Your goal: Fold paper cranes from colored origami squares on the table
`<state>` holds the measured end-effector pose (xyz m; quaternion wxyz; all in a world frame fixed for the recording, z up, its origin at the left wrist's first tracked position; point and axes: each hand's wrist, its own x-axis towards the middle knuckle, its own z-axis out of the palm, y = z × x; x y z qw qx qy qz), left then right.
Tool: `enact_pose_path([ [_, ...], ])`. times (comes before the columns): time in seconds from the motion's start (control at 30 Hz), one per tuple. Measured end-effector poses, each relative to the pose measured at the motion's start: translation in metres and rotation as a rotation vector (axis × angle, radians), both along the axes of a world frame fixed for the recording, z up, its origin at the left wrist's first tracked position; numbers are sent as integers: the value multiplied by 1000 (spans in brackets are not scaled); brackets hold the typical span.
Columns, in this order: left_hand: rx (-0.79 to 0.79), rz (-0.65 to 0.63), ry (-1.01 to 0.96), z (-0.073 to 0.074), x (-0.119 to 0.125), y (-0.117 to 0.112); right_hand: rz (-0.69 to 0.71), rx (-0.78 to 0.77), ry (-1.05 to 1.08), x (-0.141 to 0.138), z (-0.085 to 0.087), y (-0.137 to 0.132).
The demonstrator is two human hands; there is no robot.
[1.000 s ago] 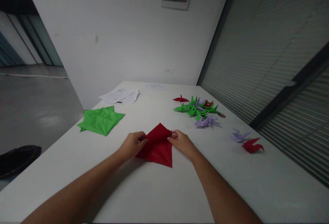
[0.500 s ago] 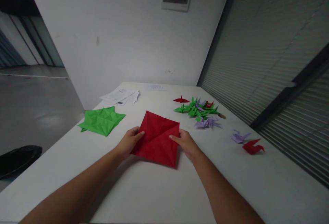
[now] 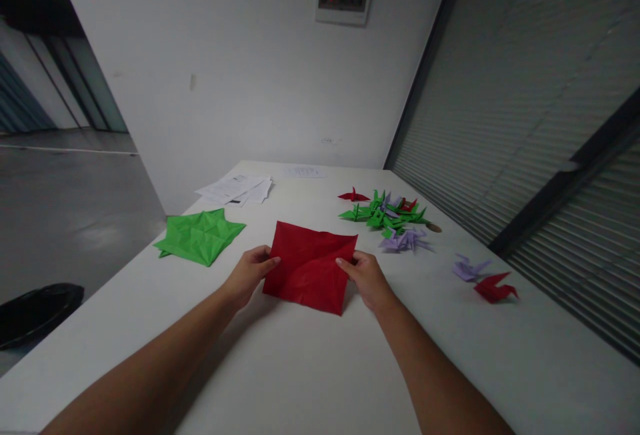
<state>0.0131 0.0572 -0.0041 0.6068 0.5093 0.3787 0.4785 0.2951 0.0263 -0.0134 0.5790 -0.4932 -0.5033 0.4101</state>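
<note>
A creased square of red paper (image 3: 309,272) is held up just above the middle of the table, its face tilted toward me. My left hand (image 3: 251,275) pinches its left edge, thumb on the front and fingers behind. On the right edge, my right hand (image 3: 367,278) grips it the same way. Creased green paper sheets (image 3: 200,235) lie overlapping to the left of my left hand. Beyond my right hand rests a heap of folded green paper cranes (image 3: 375,212) mixed with purple and red ones.
A red paper crane (image 3: 495,287) and a purple crane (image 3: 469,267) lie toward the right edge of the white table (image 3: 300,375). Printed papers (image 3: 235,188) are at the far left. A black-lined bin (image 3: 40,312) stands beside the table, and window blinds (image 3: 525,88) border the right.
The red paper has turned slightly and its top has flattened into a more level edge. Both hands keep hold of it in nearly the same spots.
</note>
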Motion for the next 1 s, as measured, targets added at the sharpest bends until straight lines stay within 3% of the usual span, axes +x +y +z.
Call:
enact_pose_path([
  [0.1, 90, 40, 63, 4, -1, 1, -52, 89, -126, 2, 2, 0],
  [0.23, 175, 110, 133, 8, -4, 2, -114, 407, -328, 4, 11, -6],
  [0.33, 194, 128, 157, 10, -6, 3, -50, 624, -491, 8, 19, -13],
  [0.47, 275, 146, 193, 7, -8, 6, 29, 738, -616, 14, 23, -16],
  [0.6, 469, 160, 249, 0, -13, 14, 49, 738, -653, 19, 16, -10],
  [0.77, 683, 93, 499, -7, -21, 24, 151, 655, -723, 31, 11, -5],
  [0.87, 700, 2, 614, -12, -22, 24, 221, 539, -816, 38, 11, -4],
  [1.0, 621, -110, 586, -18, -21, 23, 329, 422, -901, 43, 8, -3],
])
